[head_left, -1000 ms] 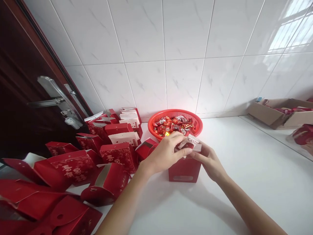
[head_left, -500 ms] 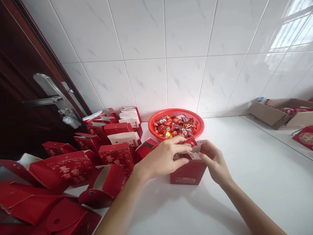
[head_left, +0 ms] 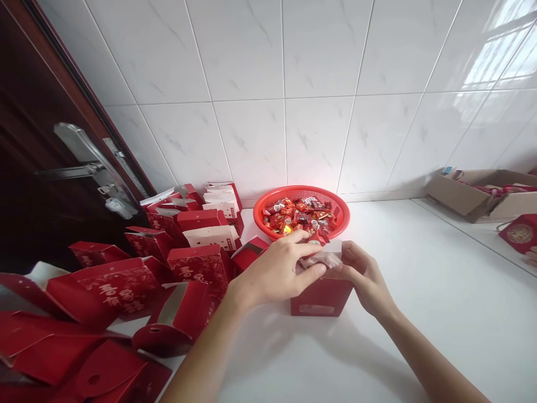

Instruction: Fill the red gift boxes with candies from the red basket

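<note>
A red paper box (head_left: 321,296) with a small clear window low on its front stands upright on the white table. Over its top my left hand (head_left: 279,268) curls its fingers around wrapped candies (head_left: 321,259), some in whitish wrapping. My right hand (head_left: 364,274) grips the box's right upper edge and a pale flap, thumb in front. Behind the box, a red plastic basket (head_left: 260,225) holds many red-wrapped candies. The inside of the box is hidden by my fingers and the candies.
Many red boxes (head_left: 121,288) crowd the left side, most with tops raised. A dark door (head_left: 25,140) with a metal handle is beyond them. At the far right are a cardboard box (head_left: 457,196), another red box (head_left: 518,232) and part of another person's hand (head_left: 532,256).
The whitish-wrapped candies at the box top have shifted under my left fingers, and the pale flap stands out more. A person's fingers have appeared at the right edge, by the red box there.
</note>
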Motion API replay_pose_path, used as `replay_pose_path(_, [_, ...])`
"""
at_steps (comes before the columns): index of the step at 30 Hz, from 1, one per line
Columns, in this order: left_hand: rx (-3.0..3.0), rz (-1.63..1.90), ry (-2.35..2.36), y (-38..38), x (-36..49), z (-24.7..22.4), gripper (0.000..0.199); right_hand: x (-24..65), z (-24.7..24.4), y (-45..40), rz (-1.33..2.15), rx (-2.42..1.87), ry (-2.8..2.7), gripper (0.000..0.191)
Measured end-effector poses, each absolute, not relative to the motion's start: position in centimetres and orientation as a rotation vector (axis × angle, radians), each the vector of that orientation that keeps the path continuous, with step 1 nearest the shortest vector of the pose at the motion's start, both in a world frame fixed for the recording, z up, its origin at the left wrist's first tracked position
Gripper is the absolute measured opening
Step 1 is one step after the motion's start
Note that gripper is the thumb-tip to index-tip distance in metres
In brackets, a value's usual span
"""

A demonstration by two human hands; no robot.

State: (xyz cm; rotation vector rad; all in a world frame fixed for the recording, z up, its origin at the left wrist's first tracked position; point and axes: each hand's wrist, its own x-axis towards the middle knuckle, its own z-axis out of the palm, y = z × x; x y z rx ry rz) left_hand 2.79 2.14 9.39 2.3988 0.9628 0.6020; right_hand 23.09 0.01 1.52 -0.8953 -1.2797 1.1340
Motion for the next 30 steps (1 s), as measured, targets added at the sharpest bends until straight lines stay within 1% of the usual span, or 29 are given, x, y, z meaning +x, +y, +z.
replay_pose_path(6, [2.43,0.684,0.938,2.47,2.82,9.15,0.029,23.09,1.78,0.03,1.141,-0.91,-1.276,0.017])
replay_pose_path(11, [2.451,0.723,0.827,2.58,2.82,8.81,0.039,23.15,1.66,0.19,1.114,-0.934,-1.257,0.013])
replay_pose_path(16, [2.416,0.789,0.807,2.46,3.19,8.6,0.026,23.1,1.42,0.34,1.123,-0.959,-1.205,0.012])
replay_pose_path(20, [2.47,0.667,0.834,2.49,3.14,8.94,0.022,22.81,1.32,0.24,1.184,-0.911,-1.2,0.013])
replay_pose_path(24, [2.491,0.533,0.784,2.58,2.87,9.23,0.026,22.7,1.16,0.16,1.18,-0.919,-1.225,0.013])
replay_pose_path(27, [2.474,0.523,0.768,2.55,2.8,9.19,0.03,22.76,1.1,0.21,1.151,-0.946,-1.244,0.012])
replay_pose_path(30, [2.472,0.52,0.806,2.38,2.8,9.19,0.029,22.81,1.14,0.3,1.122,-0.945,-1.261,0.011])
